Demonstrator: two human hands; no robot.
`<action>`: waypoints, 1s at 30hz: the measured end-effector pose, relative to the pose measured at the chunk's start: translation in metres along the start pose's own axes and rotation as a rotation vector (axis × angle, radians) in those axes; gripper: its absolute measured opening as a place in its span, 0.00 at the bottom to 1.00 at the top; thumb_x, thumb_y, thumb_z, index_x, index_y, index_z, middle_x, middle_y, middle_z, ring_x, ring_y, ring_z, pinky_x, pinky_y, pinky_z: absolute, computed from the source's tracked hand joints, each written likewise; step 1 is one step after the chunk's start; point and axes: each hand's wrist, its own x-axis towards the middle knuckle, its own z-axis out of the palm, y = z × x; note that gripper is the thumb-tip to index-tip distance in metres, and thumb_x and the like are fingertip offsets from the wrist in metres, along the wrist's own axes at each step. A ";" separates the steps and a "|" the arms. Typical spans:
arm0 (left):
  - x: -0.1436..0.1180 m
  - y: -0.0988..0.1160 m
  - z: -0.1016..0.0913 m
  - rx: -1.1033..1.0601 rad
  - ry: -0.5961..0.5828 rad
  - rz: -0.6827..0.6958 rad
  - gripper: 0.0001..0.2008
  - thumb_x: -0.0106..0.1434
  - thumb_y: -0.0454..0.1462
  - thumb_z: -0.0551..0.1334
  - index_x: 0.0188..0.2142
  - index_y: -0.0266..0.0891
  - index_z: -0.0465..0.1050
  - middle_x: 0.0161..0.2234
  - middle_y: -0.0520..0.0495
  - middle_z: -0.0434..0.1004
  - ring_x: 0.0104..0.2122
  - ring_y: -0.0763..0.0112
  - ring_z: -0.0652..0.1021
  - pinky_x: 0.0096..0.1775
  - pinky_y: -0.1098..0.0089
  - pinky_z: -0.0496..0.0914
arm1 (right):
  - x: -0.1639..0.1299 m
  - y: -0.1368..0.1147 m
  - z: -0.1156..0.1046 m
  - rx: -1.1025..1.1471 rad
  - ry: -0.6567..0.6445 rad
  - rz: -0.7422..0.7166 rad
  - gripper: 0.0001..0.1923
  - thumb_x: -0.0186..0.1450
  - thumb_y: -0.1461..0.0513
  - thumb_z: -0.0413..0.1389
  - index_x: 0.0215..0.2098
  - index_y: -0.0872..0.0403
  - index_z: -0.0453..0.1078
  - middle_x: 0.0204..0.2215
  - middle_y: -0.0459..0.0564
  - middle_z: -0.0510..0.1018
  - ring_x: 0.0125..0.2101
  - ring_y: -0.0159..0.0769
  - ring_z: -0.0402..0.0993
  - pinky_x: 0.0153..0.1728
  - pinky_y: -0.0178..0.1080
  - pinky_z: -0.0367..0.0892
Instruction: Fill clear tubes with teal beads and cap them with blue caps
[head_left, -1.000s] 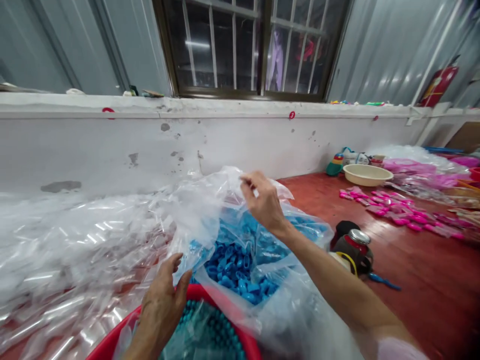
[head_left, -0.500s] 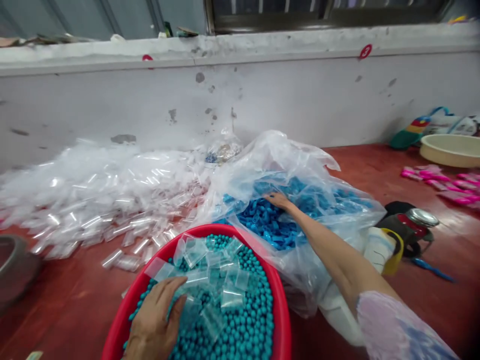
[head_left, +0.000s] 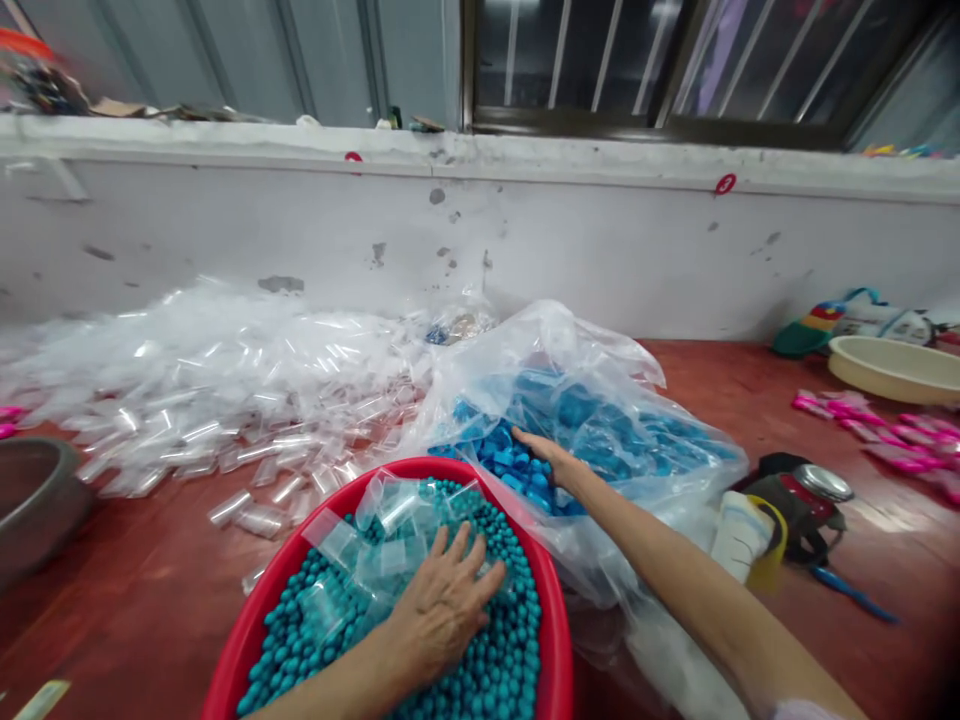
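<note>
Teal beads [head_left: 495, 670] fill the red basin [head_left: 559, 640] at the near edge of the red tabletop [head_left: 135, 600], with small clear zip bags [head_left: 379, 545] strewn over them. At the far left a grey bowl [head_left: 34, 500] is cut off by the frame edge, and a bare stretch of tabletop lies between it and the basin. Beyond that stretch, a broad heap of clear packets [head_left: 217, 380] runs along the foot of the white wall [head_left: 225, 230]. The left hand [head_left: 442, 605] lies flat on the beads and zip bags, fingers spread wide, holding nothing; its forearm leaves the frame at the near edge. Just right of the basin and touching its rim, a large clear plastic sack [head_left: 592, 350] lies open, holding blue plastic pieces [head_left: 517, 465] whose shape is too blurred to make out. The right hand [head_left: 544, 455] reaches into the sack's mouth, palm down on the blue pieces, fingers loosely extended; whether it grips any of them cannot be told. Right of the sack sit a white cup with a yellow handle [head_left: 746, 540] and a dark flask with a metal lid [head_left: 806, 500], close together. Far right, pink packets [head_left: 877, 435] lie scattered near a cream bowl [head_left: 896, 365], partly cut off. A small red tag on the wall reads "3" [head_left: 724, 184].
</note>
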 end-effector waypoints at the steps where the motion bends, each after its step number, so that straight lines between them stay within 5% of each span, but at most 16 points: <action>1: 0.000 -0.001 0.004 0.024 0.010 -0.020 0.19 0.61 0.36 0.51 0.52 0.42 0.58 0.50 0.41 0.64 0.53 0.53 0.61 0.51 0.48 0.54 | -0.004 0.000 0.003 0.001 -0.012 -0.021 0.20 0.64 0.51 0.45 0.27 0.56 0.68 0.16 0.48 0.74 0.18 0.33 0.72 0.23 0.37 0.72; 4: -0.009 -0.006 0.018 0.091 0.069 -0.125 0.18 0.61 0.29 0.47 0.49 0.41 0.61 0.45 0.44 0.67 0.48 0.59 0.65 0.51 0.52 0.55 | -0.016 -0.001 0.008 0.004 -0.029 -0.110 0.19 0.65 0.52 0.44 0.29 0.57 0.68 0.18 0.48 0.75 0.19 0.31 0.73 0.23 0.34 0.71; 11: -0.025 -0.027 0.052 0.173 0.222 -0.216 0.25 0.54 0.27 0.52 0.51 0.46 0.60 0.47 0.49 0.69 0.49 0.58 0.64 0.50 0.57 0.56 | -0.045 -0.018 0.034 -0.070 0.087 -0.408 0.21 0.61 0.48 0.47 0.36 0.56 0.70 0.18 0.42 0.70 0.17 0.27 0.66 0.19 0.29 0.63; 16: -0.033 -0.035 0.069 0.239 0.371 -0.224 0.27 0.53 0.26 0.51 0.51 0.49 0.63 0.45 0.52 0.72 0.45 0.63 0.68 0.47 0.65 0.59 | -0.068 -0.004 0.063 -0.443 0.068 -0.619 0.24 0.65 0.52 0.40 0.29 0.58 0.73 0.15 0.43 0.66 0.18 0.30 0.65 0.21 0.32 0.62; 19: -0.039 -0.028 0.067 0.271 0.423 -0.308 0.29 0.52 0.23 0.48 0.50 0.48 0.65 0.45 0.52 0.73 0.47 0.64 0.69 0.49 0.64 0.57 | -0.084 0.016 0.077 -0.578 -0.004 -0.743 0.13 0.62 0.60 0.48 0.33 0.54 0.74 0.23 0.45 0.73 0.27 0.33 0.69 0.30 0.33 0.64; 23: -0.035 -0.019 0.044 0.152 0.277 -0.377 0.26 0.54 0.24 0.47 0.47 0.45 0.68 0.42 0.48 0.75 0.41 0.63 0.72 0.43 0.64 0.63 | -0.097 0.027 0.086 -0.760 0.036 -1.016 0.14 0.62 0.65 0.48 0.42 0.52 0.72 0.40 0.49 0.72 0.40 0.33 0.69 0.42 0.34 0.62; 26: -0.026 -0.020 0.016 -0.103 0.148 -0.449 0.18 0.59 0.31 0.48 0.45 0.43 0.69 0.35 0.46 0.76 0.34 0.62 0.74 0.37 0.64 0.65 | -0.088 0.013 0.071 -0.846 0.129 -0.909 0.13 0.63 0.63 0.47 0.43 0.50 0.70 0.40 0.48 0.72 0.41 0.32 0.68 0.44 0.33 0.61; 28: -0.021 -0.022 -0.001 -0.301 0.153 -0.505 0.14 0.59 0.36 0.50 0.42 0.40 0.69 0.36 0.45 0.76 0.37 0.61 0.74 0.40 0.64 0.65 | -0.070 0.002 0.050 -0.838 0.292 -0.696 0.14 0.65 0.62 0.44 0.45 0.52 0.67 0.44 0.49 0.70 0.47 0.34 0.64 0.49 0.35 0.56; 30: -0.018 -0.026 -0.013 -0.447 0.168 -0.527 0.14 0.59 0.38 0.49 0.42 0.40 0.68 0.37 0.46 0.75 0.39 0.64 0.74 0.41 0.66 0.65 | -0.046 -0.004 0.029 -0.838 0.314 -0.573 0.14 0.66 0.62 0.44 0.43 0.56 0.68 0.45 0.56 0.70 0.50 0.41 0.61 0.50 0.42 0.53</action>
